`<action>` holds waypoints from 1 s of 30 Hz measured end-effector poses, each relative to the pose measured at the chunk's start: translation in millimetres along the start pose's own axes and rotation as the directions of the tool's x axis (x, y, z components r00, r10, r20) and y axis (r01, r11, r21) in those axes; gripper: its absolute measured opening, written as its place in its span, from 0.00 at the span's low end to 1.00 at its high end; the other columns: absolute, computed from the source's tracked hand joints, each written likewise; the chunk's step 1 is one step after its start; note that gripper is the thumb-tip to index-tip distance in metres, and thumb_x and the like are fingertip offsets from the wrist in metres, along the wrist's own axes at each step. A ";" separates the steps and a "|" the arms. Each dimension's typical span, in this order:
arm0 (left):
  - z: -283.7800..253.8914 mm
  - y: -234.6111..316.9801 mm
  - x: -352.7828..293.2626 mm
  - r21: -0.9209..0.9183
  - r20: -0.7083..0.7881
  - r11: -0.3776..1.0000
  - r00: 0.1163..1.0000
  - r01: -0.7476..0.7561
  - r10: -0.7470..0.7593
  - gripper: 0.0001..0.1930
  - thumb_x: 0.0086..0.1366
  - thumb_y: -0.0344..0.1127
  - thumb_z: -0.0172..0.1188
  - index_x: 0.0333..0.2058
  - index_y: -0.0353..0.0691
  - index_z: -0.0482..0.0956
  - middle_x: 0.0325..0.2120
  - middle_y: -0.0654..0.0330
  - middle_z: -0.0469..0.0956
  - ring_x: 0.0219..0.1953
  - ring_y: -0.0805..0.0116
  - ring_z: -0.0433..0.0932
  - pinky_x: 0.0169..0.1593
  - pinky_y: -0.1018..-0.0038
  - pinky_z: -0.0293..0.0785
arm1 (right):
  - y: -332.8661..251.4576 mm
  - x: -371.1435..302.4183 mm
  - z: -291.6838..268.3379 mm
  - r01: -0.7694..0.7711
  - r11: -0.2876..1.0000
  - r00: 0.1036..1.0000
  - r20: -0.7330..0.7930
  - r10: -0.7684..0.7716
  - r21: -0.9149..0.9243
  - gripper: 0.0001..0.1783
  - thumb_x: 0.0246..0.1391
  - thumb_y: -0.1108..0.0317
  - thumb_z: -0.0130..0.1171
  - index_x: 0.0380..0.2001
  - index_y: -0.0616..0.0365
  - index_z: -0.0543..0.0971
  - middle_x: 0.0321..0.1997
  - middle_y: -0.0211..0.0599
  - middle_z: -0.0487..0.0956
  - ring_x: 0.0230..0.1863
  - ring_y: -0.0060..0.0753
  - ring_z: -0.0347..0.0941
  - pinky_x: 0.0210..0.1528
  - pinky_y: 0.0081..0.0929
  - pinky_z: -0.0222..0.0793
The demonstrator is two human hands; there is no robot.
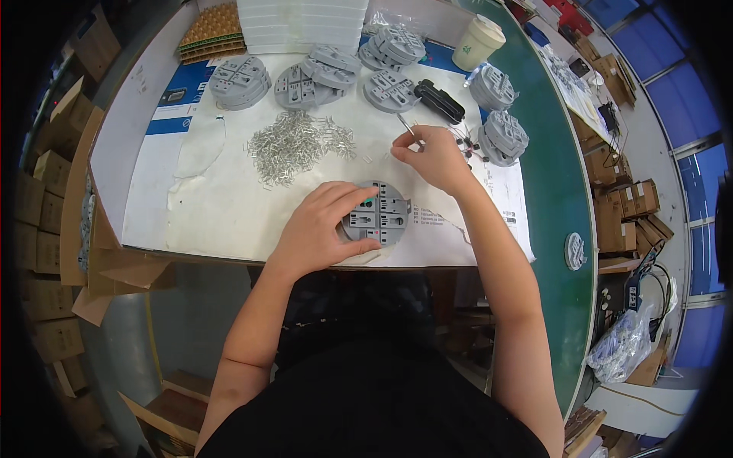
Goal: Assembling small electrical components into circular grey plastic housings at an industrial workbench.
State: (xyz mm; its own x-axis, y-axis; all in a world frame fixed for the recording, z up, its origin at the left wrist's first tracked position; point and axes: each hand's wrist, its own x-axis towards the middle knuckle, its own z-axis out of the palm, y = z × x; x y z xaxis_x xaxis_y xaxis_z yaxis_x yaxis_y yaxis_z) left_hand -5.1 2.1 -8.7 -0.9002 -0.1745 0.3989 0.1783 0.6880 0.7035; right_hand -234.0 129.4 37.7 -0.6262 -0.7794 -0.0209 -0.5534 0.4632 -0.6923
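Observation:
On the white sheet at the table's near edge lies a round grey plastic base with slots and small compartments. My left hand grips its left side, fingers over the top edge and thumb along the bottom. A small teal spot shows by the fingertips. To the upper right, my right hand pinches a slim metal tool pointing up and away; its exact kind cannot be made out. Left of that hand spreads a heap of small shiny U-shaped metal pieces.
Stacks of similar grey bases line the back and right. A black oblong object lies beyond my right hand, near small black parts. At the back stand a pale cup and white foam block. Cardboard boxes flank the table.

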 end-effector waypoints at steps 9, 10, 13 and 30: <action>4.5 2.7 5.3 0.030 -0.008 1.000 1.000 -0.007 0.007 0.39 0.47 0.47 0.81 0.59 0.43 0.81 0.53 0.52 0.81 0.58 0.50 0.77 0.63 0.59 0.72 | 28.4 8.4 -3.0 0.045 0.999 0.999 -0.022 -0.044 0.020 0.12 0.57 0.65 0.71 0.39 0.63 0.88 0.30 0.34 0.85 0.30 0.23 0.75 0.38 0.27 0.74; 4.4 2.6 4.2 0.036 -0.007 0.999 1.000 -0.003 0.003 0.39 0.47 0.47 0.81 0.59 0.43 0.81 0.53 0.52 0.81 0.58 0.50 0.77 0.63 0.59 0.72 | 26.0 7.7 -2.7 0.044 0.999 0.999 -0.020 -0.043 0.022 0.12 0.57 0.65 0.71 0.39 0.63 0.88 0.30 0.34 0.85 0.30 0.23 0.75 0.38 0.27 0.74; 4.2 2.4 3.3 0.044 -0.006 0.999 1.000 0.000 0.000 0.39 0.48 0.48 0.81 0.59 0.43 0.81 0.54 0.52 0.81 0.58 0.50 0.76 0.64 0.59 0.71 | 14.4 4.5 -5.5 0.042 0.999 0.999 0.025 -0.042 -0.003 0.11 0.59 0.66 0.70 0.39 0.63 0.88 0.30 0.37 0.86 0.31 0.25 0.78 0.39 0.28 0.74; 4.6 1.3 1.2 0.099 0.010 0.995 1.000 -0.023 0.022 0.38 0.54 0.53 0.77 0.61 0.45 0.79 0.54 0.54 0.80 0.59 0.52 0.76 0.64 0.59 0.70 | 17.7 -2.6 -9.8 0.135 0.960 0.979 0.180 -0.092 -0.244 0.10 0.54 0.64 0.69 0.36 0.57 0.88 0.36 0.43 0.87 0.40 0.46 0.84 0.45 0.38 0.78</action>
State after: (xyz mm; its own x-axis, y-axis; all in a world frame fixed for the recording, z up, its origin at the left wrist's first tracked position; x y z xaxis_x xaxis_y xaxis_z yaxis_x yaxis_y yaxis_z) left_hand -7.8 6.1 -10.1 -0.8999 -0.1519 0.4087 0.1590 0.7585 0.6320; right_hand -247.5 143.8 32.6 -0.4635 -0.8818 -0.0870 -0.7501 0.4427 -0.4912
